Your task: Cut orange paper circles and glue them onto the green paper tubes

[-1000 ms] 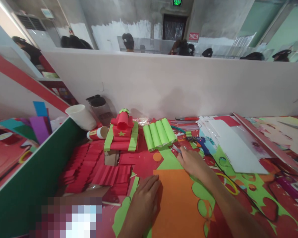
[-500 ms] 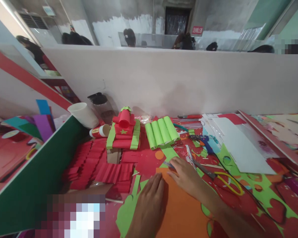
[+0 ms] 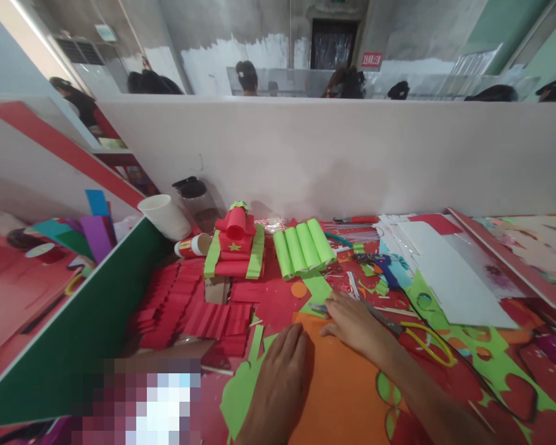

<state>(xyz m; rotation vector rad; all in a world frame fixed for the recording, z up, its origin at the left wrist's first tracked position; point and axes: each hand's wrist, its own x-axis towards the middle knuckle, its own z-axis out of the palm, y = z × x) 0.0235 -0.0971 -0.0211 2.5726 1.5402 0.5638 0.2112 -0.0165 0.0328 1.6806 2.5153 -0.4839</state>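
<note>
Head view: clock positions run around the orange paper sheet [image 3: 338, 389], with 12 pointing away from the person.
Orange paper sheet: flat at the near middle of the tabletop [image 3: 207, 392], overlapping green cut paper.
Left hand [image 3: 282, 368]: laid flat along the sheet's 9 o'clock edge, fingers side by side and pinching nothing visible; the weight there probably keeps the paper from sliding.
Right hand [image 3: 356, 322]: over the sheet's 12 o'clock edge, grip seemingly closed on a slim grey tool [image 3: 318, 308], thumb apart and low; the tip points to 9, perhaps so that it lies along the far edge. Whether it is pen or blade, I cannot tell.
Scissors [image 3: 429, 346]: yellow-handled, at 2 o'clock, blades running under or behind the right forearm.
Glue gun [image 3: 387, 270]: blue, at 1, its black cord [image 3: 449, 358] trailing past the scissors, where it could snag the right arm.
Green paper rolls [image 3: 303, 247]: four side by side between 11 and 12, limiting room beyond the sheet.
Red paper tank [image 3: 235, 247]: upright at 11, green-banded, with a star.
Pleated red strips [image 3: 176, 300]: heaped at 10, crowding the left side.
White paper cup [image 3: 164, 216]: tilted between 10 and 11, near a black-lidded jug [image 3: 199, 201].
White card [image 3: 438, 272]: between 1 and 2.
Green divider [image 3: 74, 321]: at 9, walling off that side.
</note>
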